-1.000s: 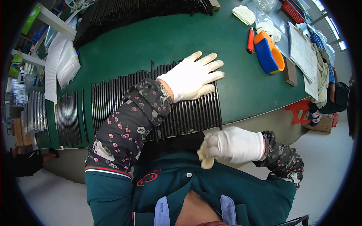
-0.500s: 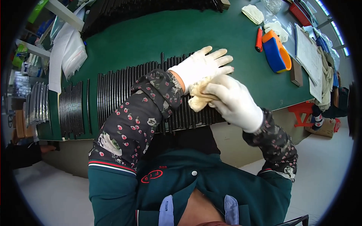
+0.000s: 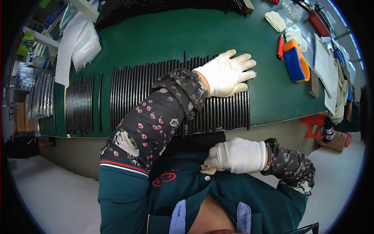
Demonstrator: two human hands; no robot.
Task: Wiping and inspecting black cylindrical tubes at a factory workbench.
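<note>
A wide row of slim black rods (image 3: 132,93) lies side by side on the green table (image 3: 152,37). My left hand (image 3: 224,74), in a white glove, rests flat across the right end of that row with its fingers spread. Close to my chest, below the table's front edge, my right hand (image 3: 239,155) is closed in its white glove. It grips a crumpled cream cloth (image 3: 212,170), mostly covered by the fingers. One rod (image 3: 185,58) sticks out farther than its neighbours at the back of the row.
Left of the row stand a single rod (image 3: 101,101) and a smaller group of thin rods (image 3: 79,103). A blue and orange tape dispenser (image 3: 294,62), a red-handled tool (image 3: 280,47) and a folded glove (image 3: 275,21) lie at right. More black rods (image 3: 171,9) fill the far edge.
My right hand has drawn back with the cloth from the rods to my chest. My left hand stays spread on the row, while the whole view has shifted a little.
</note>
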